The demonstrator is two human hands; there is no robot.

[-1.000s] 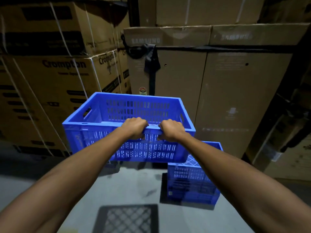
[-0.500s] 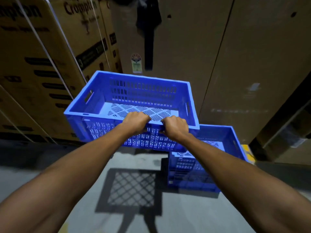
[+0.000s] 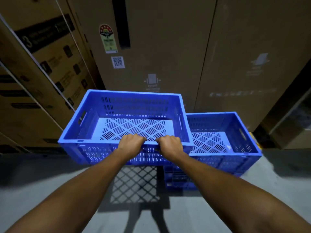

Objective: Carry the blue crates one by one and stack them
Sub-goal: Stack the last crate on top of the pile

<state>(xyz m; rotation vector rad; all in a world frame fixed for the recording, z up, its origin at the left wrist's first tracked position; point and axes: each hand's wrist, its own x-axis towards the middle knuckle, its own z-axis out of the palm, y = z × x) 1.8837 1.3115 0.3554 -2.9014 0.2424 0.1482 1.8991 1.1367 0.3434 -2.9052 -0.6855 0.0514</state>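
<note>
I hold an empty blue slotted crate (image 3: pixel 94 132) in the air, level, above the floor. My left hand (image 3: pixel 130 142) and my right hand (image 3: pixel 170 143) are both closed over its near rim, close together at the middle. A second blue crate (image 3: pixel 242 158) stands on the floor to the right, lower and partly hidden behind the carried one; its open top and patterned bottom show. The held crate overlaps the left edge of that crate and throws a lattice shadow on the floor below.
Tall cardboard boxes (image 3: pixel 168 47) form a wall right behind both crates. Strapped cartons (image 3: pixel 42 73) are stacked on the left. A dark gap with more boxes (image 3: pixel 289 115) lies at the right. Grey concrete floor (image 3: pixel 50 182) runs toward me.
I have come closer to the boxes and look further down. The carried crate has moved forward and toward the crate on the floor, which now shows its whole open top.
</note>
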